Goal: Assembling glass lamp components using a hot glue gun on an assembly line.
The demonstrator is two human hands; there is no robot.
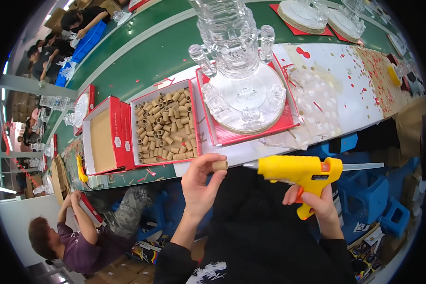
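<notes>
Between thumb and fingers, my left hand (pixel 202 184) pinches a short brown cardboard tube (pixel 219 165) just off the table's near edge. My right hand (pixel 317 201) is wrapped round the handle of a yellow glue gun (pixel 298 169), with a clear glue stick jutting from its back. The gun's nozzle points left toward the tube, a small gap apart. Ahead of my hands, a clear plastic castle-like piece (pixel 229 40) stands on a round whitish base (pixel 251 97) in a red box lid (pixel 217 137). Left of it, a red-edged box (pixel 196 123) holds many such tubes.
Red boxes (pixel 120 137) stand beside the tube box at left, near another yellow glue gun (pixel 82 168). More round bases (pixel 303 14) lie at the far right. Red scraps and dots cover the right tabletop. Blue stools (pixel 364 194) stand at right; a person in purple (pixel 83 253) is at lower left.
</notes>
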